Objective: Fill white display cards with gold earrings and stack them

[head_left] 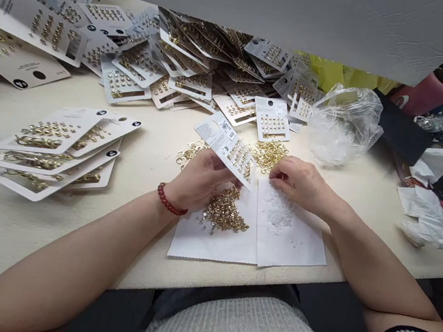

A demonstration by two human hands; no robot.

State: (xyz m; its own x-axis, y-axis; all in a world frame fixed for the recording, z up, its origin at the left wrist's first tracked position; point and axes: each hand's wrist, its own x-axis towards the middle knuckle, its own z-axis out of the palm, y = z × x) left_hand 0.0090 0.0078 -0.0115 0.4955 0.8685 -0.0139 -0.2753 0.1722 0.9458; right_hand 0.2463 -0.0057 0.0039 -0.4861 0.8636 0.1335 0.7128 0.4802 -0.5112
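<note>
Grey knit top (224, 326) fills 6 o'clock, against the front edge of the pale bench (3, 223). Beyond it, also toward 6, a white left sheet (189, 244) bears a heap of gold studs (225, 213), tiny and likely slick, apt to roll if nudged; at 4, a right sheet (295, 253) bears clear bits (278, 212) that look almost weightless and easily scattered. The right grip (301, 185), toward 3, has thumb and fingertips drawn together at the far edge of those bits; whether anything is pinched there I cannot tell. At the dial's centre, the left grip (205, 177) clasps a printed card (225, 142), tilted above the studs, with rows of studs on its lower half. It should feel light and springy-stiff, creasing if squeezed; best taken by its bare long edges, clear of the rows. Gold rings (270, 155) lie just past it at 2, probably prone to snagging one another. A fanned stack of cards (40, 162) sits at 9, and a large card heap (189, 46) spreads from 10 to 12.
</note>
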